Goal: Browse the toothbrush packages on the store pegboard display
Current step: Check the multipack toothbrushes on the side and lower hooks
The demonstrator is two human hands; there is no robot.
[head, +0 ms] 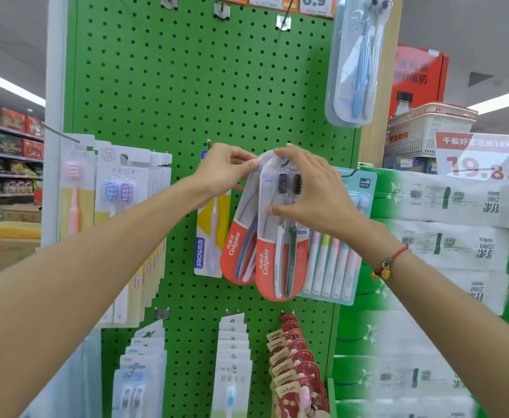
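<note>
Hanging from a hook on the green pegboard (162, 86) — front Colgate package (280, 236), long axis running near vertical, top tab directly under both grips. Right hand (310, 188) pinching the package's upper edge, thumb pressing on the clear blister face; left hand (226, 170) pinching the top-left corner just beside the hook. Second Colgate package (236, 251) lying behind, tilted left. Right hand sitting nearer — likely lifting outward along the hook.
</note>
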